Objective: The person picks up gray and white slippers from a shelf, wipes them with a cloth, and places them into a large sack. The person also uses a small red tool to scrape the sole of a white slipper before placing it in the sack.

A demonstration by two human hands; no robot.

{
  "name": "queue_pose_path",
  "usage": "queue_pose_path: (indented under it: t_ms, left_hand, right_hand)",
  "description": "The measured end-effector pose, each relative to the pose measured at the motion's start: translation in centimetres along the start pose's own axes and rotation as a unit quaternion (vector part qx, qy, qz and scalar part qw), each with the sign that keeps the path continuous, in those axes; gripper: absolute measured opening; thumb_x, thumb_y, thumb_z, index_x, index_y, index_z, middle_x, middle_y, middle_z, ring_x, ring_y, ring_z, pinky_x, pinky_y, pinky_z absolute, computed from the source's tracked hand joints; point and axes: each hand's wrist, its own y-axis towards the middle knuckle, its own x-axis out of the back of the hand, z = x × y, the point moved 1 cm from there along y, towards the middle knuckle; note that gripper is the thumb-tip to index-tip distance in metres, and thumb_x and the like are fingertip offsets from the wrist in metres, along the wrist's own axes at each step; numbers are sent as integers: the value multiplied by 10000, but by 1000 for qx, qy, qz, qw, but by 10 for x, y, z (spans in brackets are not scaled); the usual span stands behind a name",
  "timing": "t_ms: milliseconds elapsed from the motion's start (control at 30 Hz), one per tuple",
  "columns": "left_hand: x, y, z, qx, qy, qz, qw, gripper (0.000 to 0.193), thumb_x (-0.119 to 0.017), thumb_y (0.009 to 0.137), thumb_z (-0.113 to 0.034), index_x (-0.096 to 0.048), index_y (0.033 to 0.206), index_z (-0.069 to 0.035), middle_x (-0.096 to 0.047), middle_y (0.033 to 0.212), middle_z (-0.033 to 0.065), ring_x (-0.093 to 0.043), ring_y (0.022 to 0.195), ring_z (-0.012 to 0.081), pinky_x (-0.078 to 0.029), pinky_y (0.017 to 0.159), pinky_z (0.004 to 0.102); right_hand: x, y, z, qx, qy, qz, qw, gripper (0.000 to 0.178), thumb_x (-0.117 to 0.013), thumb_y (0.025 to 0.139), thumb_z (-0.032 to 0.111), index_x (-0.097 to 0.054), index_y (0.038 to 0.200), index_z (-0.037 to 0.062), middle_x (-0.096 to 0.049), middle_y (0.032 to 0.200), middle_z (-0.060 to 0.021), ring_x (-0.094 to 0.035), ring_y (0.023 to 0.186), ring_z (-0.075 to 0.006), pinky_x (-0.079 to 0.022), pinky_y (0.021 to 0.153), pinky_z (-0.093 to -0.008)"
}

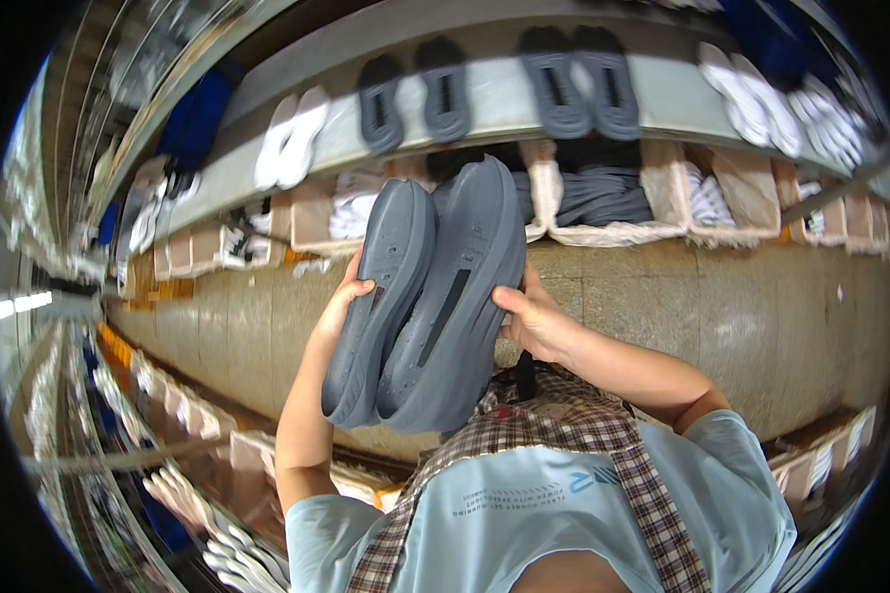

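I hold up two dark grey shoe soles side by side, bottoms facing me. My left hand (pixel 344 298) grips the edge of the left grey sole (pixel 376 306). My right hand (pixel 532 321) grips the right edge of the larger-looking right grey sole (pixel 455 306), which has a long black slot down its middle. The two soles touch along their inner edges. Both forearms rise from my light blue shirt and checked apron (pixel 564 435) at the bottom.
Beyond the soles a pale shelf (pixel 663 94) carries grey sole pairs (pixel 578 84) and white sole pairs (pixel 292 138). Under it stand open boxes (pixel 603 203) filled with grey and white soles. More white soles (pixel 237 558) lie at lower left beside a tiled floor strip (pixel 761 316).
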Motion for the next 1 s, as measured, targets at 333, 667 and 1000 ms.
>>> queue_pose_path:
  t_ms: [333,667,1000]
  left_hand:
    - [207,-178,91,21,-33,-126,991,944,-583,614,-248,-157,1445,-114,-266,1428,166,-307,1295,280,-249,1060,330]
    - [357,-270,115,-7,-82,-132,988,961,-600,626,-161,-111,1452,-118,-140,1474,172,-145,1362,264,-103,1091,313]
    - [542,-279,124,10,-70,-202,977,1057,-670,581,-231,-81,1444,-66,-128,1470,186,-186,1346,284,-184,1089,344]
  right_hand:
    - [-119,83,-188,-279,-66,242,927,1242,-710,683,517,271,1352,152,-106,1434,-203,-162,1330,-357,-249,1029,-567]
    - [-277,218,-228,-399,-248,251,846,1053,-238,671,859,-316,1365,71,-307,1392,-216,-291,1298,-334,-242,1036,-550]
    - [-438,445,-339,-585,-458,371,557,397,-694,749,201,-572,1065,-5,-637,1027,-132,-608,922,-236,-442,863,-441]
